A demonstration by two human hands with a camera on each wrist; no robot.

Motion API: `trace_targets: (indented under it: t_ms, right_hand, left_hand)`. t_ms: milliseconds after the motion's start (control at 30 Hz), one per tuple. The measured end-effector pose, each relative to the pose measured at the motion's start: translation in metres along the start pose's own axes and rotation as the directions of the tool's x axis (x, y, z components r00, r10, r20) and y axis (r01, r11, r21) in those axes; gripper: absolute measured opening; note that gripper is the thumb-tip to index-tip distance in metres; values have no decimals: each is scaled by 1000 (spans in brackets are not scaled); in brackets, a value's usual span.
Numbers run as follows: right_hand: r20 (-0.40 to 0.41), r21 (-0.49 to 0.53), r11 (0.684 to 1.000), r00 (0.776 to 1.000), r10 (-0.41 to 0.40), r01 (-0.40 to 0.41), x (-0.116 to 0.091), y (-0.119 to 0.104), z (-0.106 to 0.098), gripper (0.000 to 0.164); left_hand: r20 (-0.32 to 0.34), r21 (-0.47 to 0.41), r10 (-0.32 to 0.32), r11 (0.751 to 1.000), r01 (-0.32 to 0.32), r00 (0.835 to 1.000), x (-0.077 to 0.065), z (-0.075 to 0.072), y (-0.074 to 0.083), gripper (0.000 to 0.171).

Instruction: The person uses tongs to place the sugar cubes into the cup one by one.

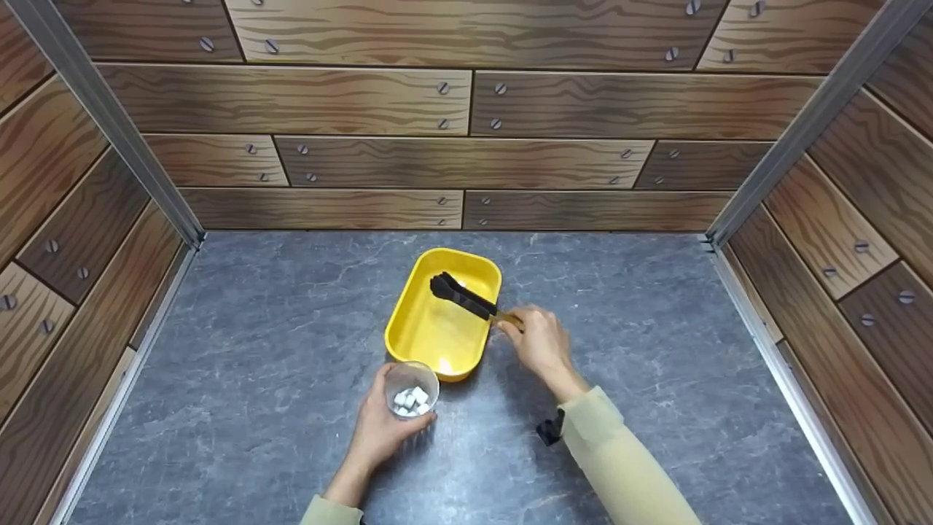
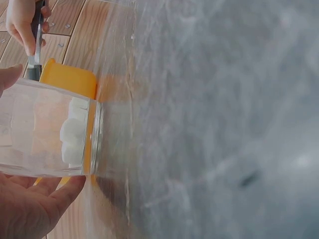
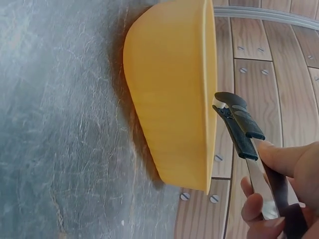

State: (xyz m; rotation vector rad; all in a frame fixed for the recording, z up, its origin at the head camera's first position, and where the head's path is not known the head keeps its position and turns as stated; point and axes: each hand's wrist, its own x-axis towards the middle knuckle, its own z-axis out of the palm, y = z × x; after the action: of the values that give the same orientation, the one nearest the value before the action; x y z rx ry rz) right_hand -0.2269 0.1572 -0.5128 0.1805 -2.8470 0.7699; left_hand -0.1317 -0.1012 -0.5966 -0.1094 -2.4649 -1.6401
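A yellow tub [image 1: 412, 321] [image 3: 169, 94] [image 2: 70, 79] stands in the middle of the grey slate top. My right hand [image 1: 538, 341] [image 3: 286, 194] grips black-tipped tongs [image 1: 461, 293] [image 3: 241, 127] [image 2: 36, 40], whose tips reach over the tub; a small white bit shows between the tips in the right wrist view. My left hand [image 1: 383, 426] [image 2: 25, 204] holds a clear glass cup [image 1: 412, 390] [image 2: 45, 132] upright just in front of the tub. The cup holds several white cubes [image 1: 410, 399] [image 2: 72, 134].
Wood-pattern walls [image 1: 466, 117] with metal corner rails [image 1: 109, 131] close in the top at the back and both sides. The grey slate surface [image 1: 255, 350] stretches to the left and right of the tub.
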Motion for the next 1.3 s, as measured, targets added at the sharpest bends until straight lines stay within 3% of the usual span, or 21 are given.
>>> trace_targets:
  t_ms: [267,700,1033,1300]
  right_hand:
    - [-44,79,995,997,-62,65,-14,0,-7,20]
    - [-61,167,981,994,-95,104,-32,-2,-23,17]
    - [-34,253,956,990,-140,144,-49,-2,-35,15]
    - [-19,276,936,975,-223,219,-62,-1,-43,12]
  left_hand:
    - [-8,13,-14,1000,14,1000,0,0,0,101]
    - [11,12,-39,999,39,999,0,0,0,98]
    - [15,38,-59,998,58,998,1,0,2,102]
    - [5,5,-28,1000,28,1000,0,0,1,102]
